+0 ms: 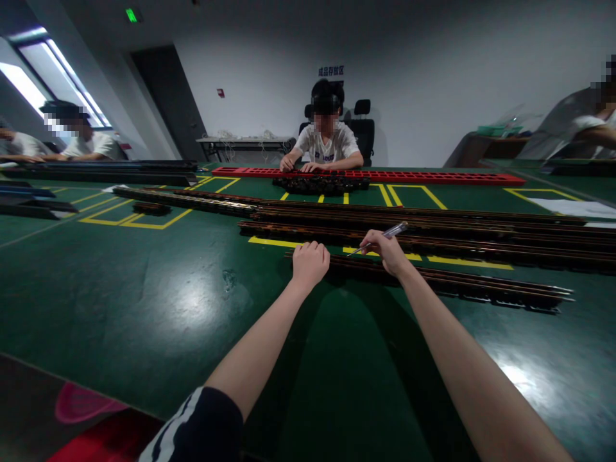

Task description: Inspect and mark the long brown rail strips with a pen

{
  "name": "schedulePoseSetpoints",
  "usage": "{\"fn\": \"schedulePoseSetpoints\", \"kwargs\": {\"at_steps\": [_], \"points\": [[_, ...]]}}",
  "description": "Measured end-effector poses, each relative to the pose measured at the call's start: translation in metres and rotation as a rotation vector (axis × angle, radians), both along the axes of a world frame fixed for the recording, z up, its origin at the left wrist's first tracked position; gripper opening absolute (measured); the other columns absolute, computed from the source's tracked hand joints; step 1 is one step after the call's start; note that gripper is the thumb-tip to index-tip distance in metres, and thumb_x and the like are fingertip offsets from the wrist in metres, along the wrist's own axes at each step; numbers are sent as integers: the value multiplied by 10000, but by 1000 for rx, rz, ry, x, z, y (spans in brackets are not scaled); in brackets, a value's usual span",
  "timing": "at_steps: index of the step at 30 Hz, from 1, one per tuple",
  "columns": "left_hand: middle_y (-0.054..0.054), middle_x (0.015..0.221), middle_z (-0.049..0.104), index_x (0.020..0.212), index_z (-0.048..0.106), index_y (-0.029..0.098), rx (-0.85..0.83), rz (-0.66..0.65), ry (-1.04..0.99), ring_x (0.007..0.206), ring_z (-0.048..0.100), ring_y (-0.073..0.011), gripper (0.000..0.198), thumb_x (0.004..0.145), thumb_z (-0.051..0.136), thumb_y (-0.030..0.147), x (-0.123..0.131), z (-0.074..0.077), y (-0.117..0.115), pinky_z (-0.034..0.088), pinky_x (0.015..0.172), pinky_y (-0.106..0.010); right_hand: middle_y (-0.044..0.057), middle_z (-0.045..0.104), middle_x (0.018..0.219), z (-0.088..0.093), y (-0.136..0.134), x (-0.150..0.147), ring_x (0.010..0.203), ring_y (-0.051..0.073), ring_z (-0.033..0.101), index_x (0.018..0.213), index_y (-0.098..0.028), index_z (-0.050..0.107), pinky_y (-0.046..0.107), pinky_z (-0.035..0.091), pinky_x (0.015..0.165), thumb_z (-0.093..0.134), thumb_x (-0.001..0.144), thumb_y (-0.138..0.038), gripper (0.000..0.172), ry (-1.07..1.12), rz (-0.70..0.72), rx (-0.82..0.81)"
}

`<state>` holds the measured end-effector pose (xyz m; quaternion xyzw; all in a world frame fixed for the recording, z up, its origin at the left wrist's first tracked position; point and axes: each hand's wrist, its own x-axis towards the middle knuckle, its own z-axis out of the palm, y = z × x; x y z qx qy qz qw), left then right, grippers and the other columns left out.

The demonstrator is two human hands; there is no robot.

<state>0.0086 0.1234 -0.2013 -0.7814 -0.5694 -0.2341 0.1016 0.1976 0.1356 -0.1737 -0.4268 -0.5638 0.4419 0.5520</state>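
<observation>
In my right hand (pixel 384 249) is a slim screwdriver (pixel 397 229) with a clear, purplish handle, its thin shaft slanting down to the left. The screwdriver's tip meets or hovers just over a long dark rail assembly (pixel 491 287) with thin shiny rods along it; I cannot tell if they touch. My left hand (pixel 311 262) is curled over the rail assembly near its left end, fingers bent and mostly hidden from above. Just beyond both hands lies a bundle of similar long dark rails (pixel 452 240), running far to the right.
Across the green table (pixel 158 308) a person (pixel 327 138) handles small parts behind a red slotted rack (pixel 433 176) and a heap of black pieces (pixel 320 185). Yellow tape marks the tabletop. More dark rails (pixel 96 173) lie at left, where other people sit; white paper (pixel 572 207) is at right.
</observation>
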Motion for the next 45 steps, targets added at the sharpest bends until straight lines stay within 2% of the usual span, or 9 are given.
{"fn": "schedulePoseSetpoints", "kwargs": {"at_steps": [34,37,41,45], "points": [[-104,888,692,838,672,147,23,3,2,861,617,-219,370,958,331,227,1,0,-1,379,777,-362,19,596,573,0,-2,-2,534,136,557,513,-185,609,270,473,550,590,637,-335,196,-52,16,4],[-111,893,693,840,676,139,68,-35,40,873,611,-234,381,961,327,235,3,1,-3,365,821,-394,20,597,571,-1,-1,-2,526,132,557,526,-179,616,268,476,549,595,660,-359,225,-43,8,1],[-98,882,693,850,680,141,105,-149,102,854,603,-224,376,963,336,245,7,0,-6,368,816,-392,17,595,558,-3,1,-3,496,124,546,513,-177,607,268,479,529,636,653,-447,306,-21,-7,1],[-87,886,689,835,679,145,72,-133,84,860,601,-210,363,960,351,239,10,-2,-5,386,760,-359,12,594,532,-6,4,-4,485,119,549,518,-178,605,256,477,524,687,649,-518,373,-46,-32,14]]}}
